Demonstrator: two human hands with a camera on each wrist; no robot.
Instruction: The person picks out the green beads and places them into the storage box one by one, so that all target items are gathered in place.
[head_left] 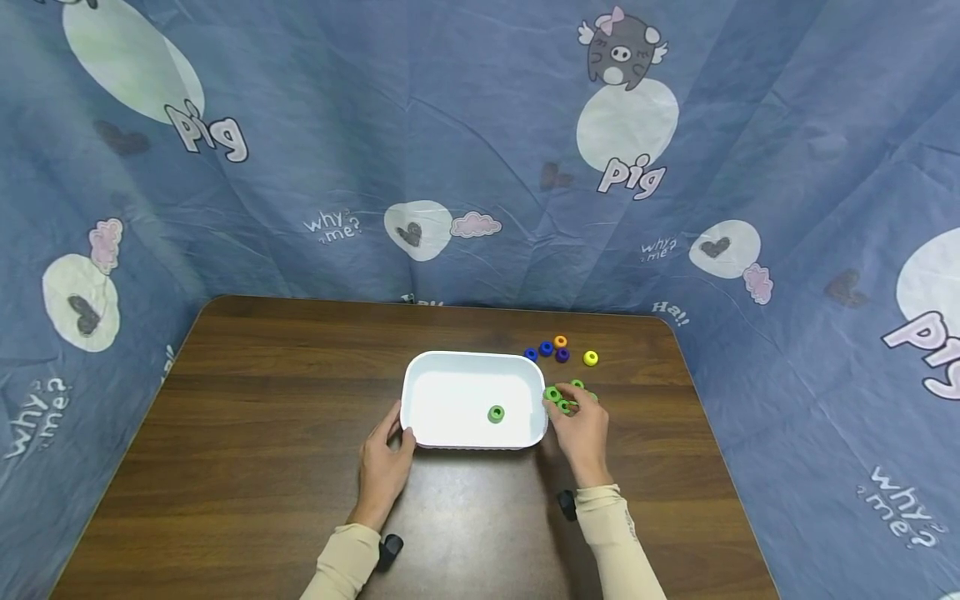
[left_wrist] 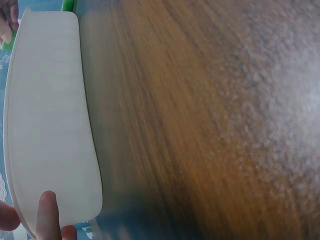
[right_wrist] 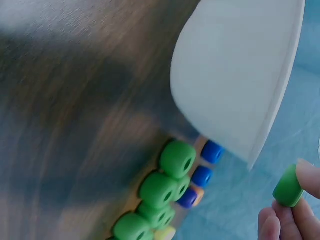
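Note:
A white plastic tray [head_left: 450, 392] stands on the table with one green bead [head_left: 496, 414] on its floor. My left hand [head_left: 384, 467] grips the tray's near left corner, thumb on the front wall and fingers along the left side. Between thumb and fingertips, my right hand [head_left: 585, 429] pinches another green bead [right_wrist: 288, 186] level with the tray's right rim. Below that hand, several more green beads [right_wrist: 157, 190] lie clustered on the table beside the tray's right end, partly hidden by it in the head view.
Behind the green cluster lie blue beads [head_left: 546, 348], an orange bead [head_left: 560, 341], a purple bead [head_left: 562, 355] and a yellow bead [head_left: 591, 358]. The brown wooden table [head_left: 285, 375] ends at a blue printed curtain [head_left: 480, 150] along the back and sides.

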